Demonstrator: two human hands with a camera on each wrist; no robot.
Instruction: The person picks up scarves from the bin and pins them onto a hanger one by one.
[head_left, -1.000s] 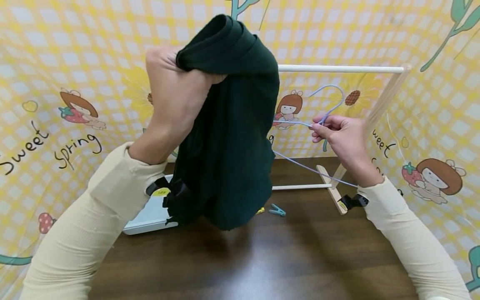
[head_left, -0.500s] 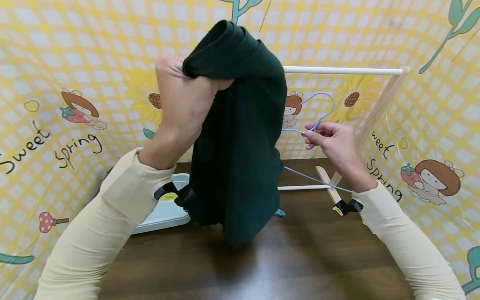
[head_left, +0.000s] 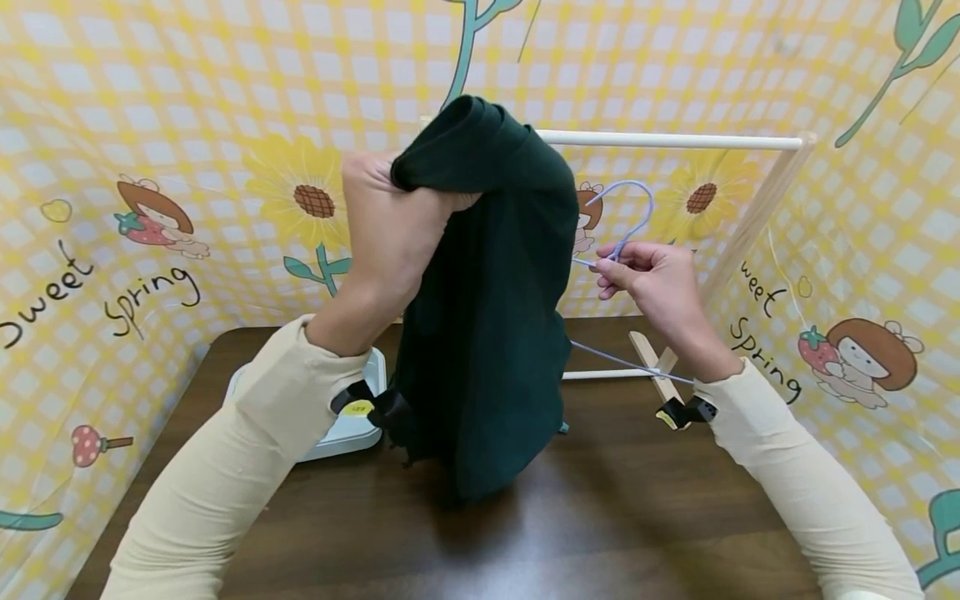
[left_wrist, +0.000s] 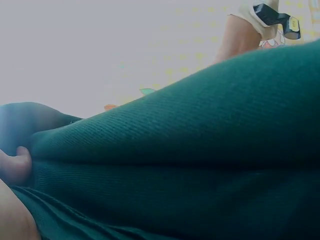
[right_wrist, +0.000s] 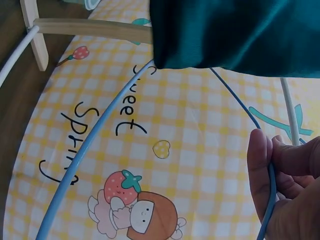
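My left hand grips a dark green piece of clothing by its bunched, folded top, and the cloth hangs down over the table. In the left wrist view, the ribbed green fabric fills most of the frame, with a fingertip pressed into it. My right hand pinches a light blue wire hanger just below its hook, hook upward. The right wrist view has the hanger's long lower wire running to the garment's edge. The hanger's far end is hidden by the cloth; whether inside or behind it, I cannot tell.
Behind the garment stands a rack with a white top rod and a wooden side post. A pale, shallow tray lies at the left, partly under my left forearm. A blue clothespin peeks out beside the cloth on the brown table.
My left hand has lowered the garment and carried it rightward. The right hand and hanger have shifted left, closer to the cloth. The clothespins are now mostly covered.
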